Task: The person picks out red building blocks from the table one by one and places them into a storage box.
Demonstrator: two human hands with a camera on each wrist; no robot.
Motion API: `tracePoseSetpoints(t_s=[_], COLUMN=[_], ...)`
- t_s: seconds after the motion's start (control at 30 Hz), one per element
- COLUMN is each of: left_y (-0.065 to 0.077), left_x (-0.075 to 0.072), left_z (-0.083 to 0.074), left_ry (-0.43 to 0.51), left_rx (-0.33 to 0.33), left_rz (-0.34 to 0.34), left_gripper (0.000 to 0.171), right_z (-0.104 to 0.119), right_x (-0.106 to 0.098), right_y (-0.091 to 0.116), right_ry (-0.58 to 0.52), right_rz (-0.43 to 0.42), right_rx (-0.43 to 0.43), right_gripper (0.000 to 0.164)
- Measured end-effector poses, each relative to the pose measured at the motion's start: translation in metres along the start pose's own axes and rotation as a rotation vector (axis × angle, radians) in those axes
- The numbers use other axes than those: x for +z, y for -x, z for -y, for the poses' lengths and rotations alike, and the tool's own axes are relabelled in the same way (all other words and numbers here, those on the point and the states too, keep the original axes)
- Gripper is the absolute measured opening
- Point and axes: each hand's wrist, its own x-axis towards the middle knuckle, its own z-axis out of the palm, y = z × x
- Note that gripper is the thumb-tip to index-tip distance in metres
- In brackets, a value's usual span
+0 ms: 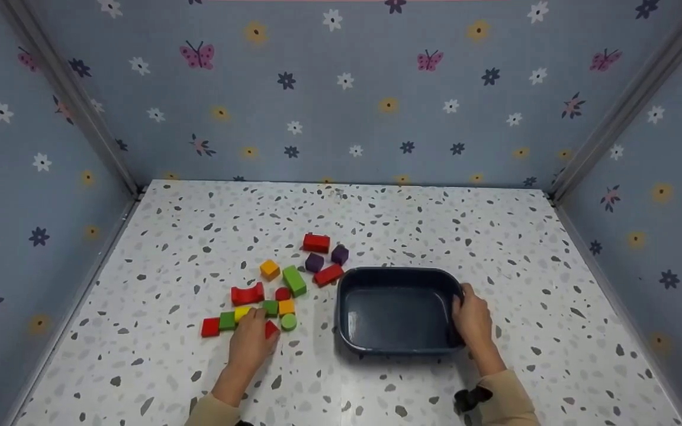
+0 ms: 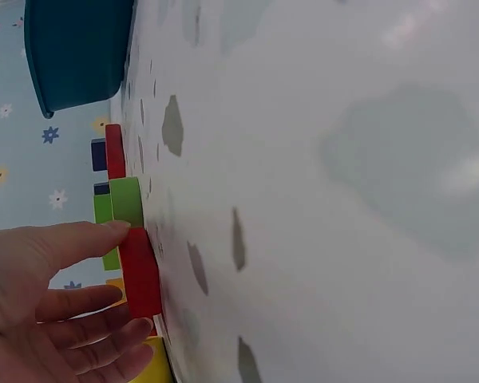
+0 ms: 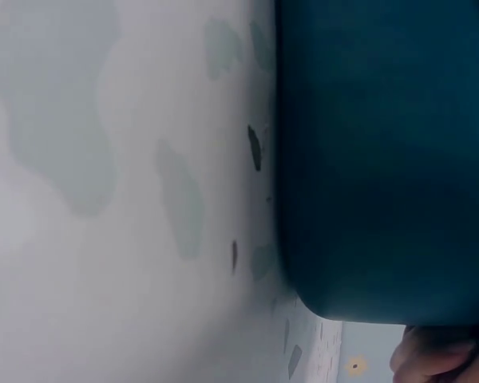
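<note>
My left hand (image 1: 250,342) is over the near edge of a group of coloured toy blocks, beside a yellow block (image 1: 241,313) and a red block (image 1: 272,329). In the left wrist view the thumb touches the end of the red block (image 2: 140,271) next to a light green round block (image 2: 127,201); the other fingers are loosely bent beside it. My right hand (image 1: 473,316) grips the right rim of a dark blue rectangular dish (image 1: 400,353), thumb on the inner side. The dish's outer wall (image 3: 383,175) fills much of the right wrist view.
Further blocks lie around: a red arch (image 1: 247,294), a long green block (image 1: 295,281), an orange cube (image 1: 269,270), two purple blocks (image 1: 314,262) and red blocks near the dish's left corner. Patterned walls (image 1: 341,94) enclose the speckled white table (image 1: 465,231).
</note>
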Motion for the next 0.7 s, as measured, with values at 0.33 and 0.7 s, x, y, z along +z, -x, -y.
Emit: tracePoseSetpoints(t_s=[0.33, 0.7], left_y=[-0.0012, -0.0012], left_x=[0.0028, 0.0028], left_z=[0.0011, 0.0003], left_ry=[-0.013, -0.035], left_rx=[0.006, 0.067], left_rz=[0.029, -0.024], left_gripper=[0.054, 0.037], right_z=[0.0005, 0.0012], right_x=[-0.0002, 0.001], right_y=[-0.0009, -0.0014], right_ry=[0.019, 0.03], right_rz=[0.017, 0.057], right_rx=[0.006, 0.036], right_gripper=[0.022, 0.023])
